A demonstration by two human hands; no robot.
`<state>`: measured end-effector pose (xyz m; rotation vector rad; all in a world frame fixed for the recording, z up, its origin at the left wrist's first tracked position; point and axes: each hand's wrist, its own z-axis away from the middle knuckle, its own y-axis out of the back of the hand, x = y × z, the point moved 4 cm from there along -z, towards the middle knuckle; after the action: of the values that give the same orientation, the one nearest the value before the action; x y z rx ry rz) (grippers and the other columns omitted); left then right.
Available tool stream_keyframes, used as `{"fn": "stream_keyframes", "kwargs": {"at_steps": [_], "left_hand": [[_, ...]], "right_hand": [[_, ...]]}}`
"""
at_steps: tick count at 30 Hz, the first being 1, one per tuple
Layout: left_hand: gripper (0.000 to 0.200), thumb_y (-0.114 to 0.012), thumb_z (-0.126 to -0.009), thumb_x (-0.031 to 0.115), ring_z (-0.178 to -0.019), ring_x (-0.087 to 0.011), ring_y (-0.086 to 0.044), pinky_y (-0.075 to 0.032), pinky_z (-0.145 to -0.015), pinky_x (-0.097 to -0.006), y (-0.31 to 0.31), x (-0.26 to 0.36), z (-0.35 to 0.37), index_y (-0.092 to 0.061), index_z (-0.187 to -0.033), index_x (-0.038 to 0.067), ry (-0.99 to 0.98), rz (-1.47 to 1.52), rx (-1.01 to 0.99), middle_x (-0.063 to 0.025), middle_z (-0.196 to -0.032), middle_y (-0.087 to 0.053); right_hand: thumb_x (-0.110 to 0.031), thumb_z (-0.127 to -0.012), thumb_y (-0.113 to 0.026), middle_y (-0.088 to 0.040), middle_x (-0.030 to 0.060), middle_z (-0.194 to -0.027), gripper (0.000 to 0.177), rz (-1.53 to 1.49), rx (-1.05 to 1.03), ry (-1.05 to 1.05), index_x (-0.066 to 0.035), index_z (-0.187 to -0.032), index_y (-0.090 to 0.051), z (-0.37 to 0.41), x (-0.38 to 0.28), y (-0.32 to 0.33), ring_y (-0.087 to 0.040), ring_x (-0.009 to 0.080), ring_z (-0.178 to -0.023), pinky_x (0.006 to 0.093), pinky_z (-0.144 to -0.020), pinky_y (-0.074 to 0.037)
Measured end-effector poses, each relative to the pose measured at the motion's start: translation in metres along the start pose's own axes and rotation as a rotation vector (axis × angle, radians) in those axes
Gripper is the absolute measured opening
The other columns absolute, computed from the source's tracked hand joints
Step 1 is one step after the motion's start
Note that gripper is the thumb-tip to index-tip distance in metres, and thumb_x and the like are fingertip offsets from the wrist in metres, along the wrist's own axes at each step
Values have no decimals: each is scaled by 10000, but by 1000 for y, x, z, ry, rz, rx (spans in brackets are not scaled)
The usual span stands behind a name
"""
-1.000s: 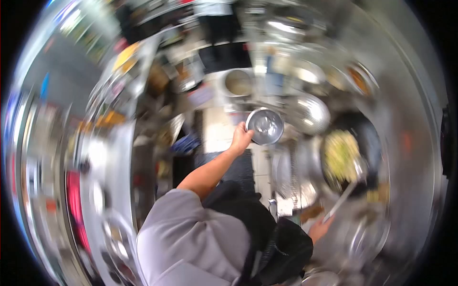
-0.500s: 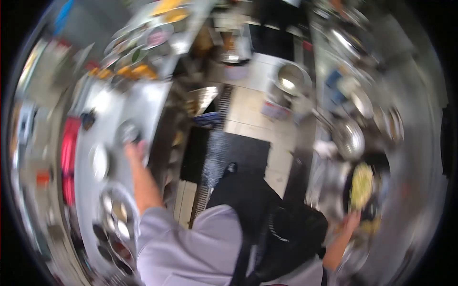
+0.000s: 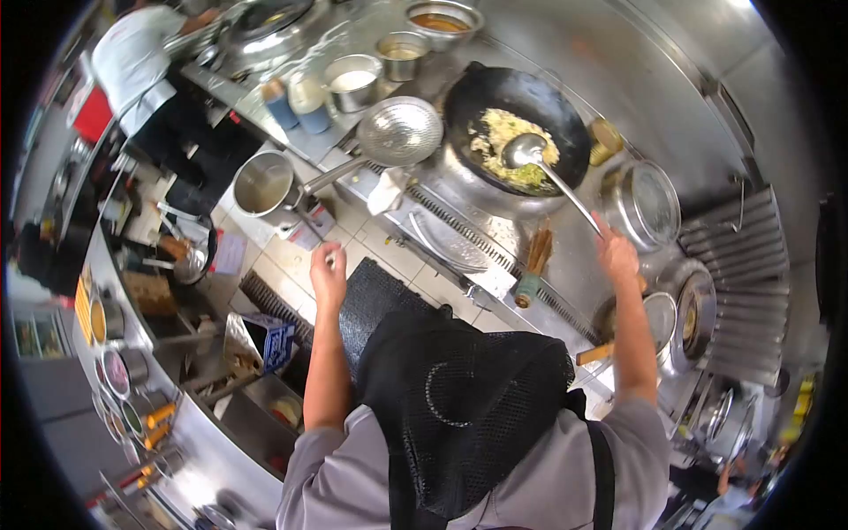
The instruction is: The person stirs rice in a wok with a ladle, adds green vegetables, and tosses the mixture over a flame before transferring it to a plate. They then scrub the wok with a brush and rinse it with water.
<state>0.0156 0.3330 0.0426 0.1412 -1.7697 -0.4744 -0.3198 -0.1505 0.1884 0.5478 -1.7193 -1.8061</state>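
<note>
My right hand (image 3: 616,253) is shut on the long handle of a steel ladle (image 3: 526,150), whose bowl rests in the yellow-green fried food inside a black wok (image 3: 565,115) on the stove. My left hand (image 3: 329,270) is raised over the tiled floor in front of the stove, away from the wok. Its fingers are pinched together, and I cannot make out anything between them. My black apron and grey sleeves fill the lower middle of the view.
A round steel strainer (image 3: 399,130) lies on the stove rim left of the wok. Steel seasoning pots (image 3: 353,79) stand behind it. A big pot (image 3: 262,184) sits low at the left. A person in a white shirt (image 3: 132,55) works at the far left. A prep counter with containers (image 3: 115,371) runs behind me.
I have turned from the prep counter back to the stove. My left hand has let go of the steel bowl it carried. My right hand has kept hold of the ladle.
</note>
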Motion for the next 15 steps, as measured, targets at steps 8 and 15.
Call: {"fn": "stream_keyframes", "kwargs": {"at_steps": [8, 15], "left_hand": [[620, -737, -808, 299, -1150, -401, -562, -411, -1019, -459, -145, -7, -121, -520, -1275, -45, -81, -347, -275, -270, -1210, -606], [606, -804, -721, 260, -1004, -412, -607, -486, -884, -468, -188, -16, -139, -504, -1175, -6, -149, -345, -542, -262, -1076, -625]], "right_hand": [[-171, -867, -682, -687, 148, -1016, 554, 64, 76, 56, -307, -1385, -538, 43, 29, 173, -682, 354, -822, 437, -746, -559], [-193, -884, -671, -689, 220, -1026, 490, -38, -167, -50, -267, -1358, -571, 9, 17, 115, -681, 373, -906, 466, -814, -539]]}}
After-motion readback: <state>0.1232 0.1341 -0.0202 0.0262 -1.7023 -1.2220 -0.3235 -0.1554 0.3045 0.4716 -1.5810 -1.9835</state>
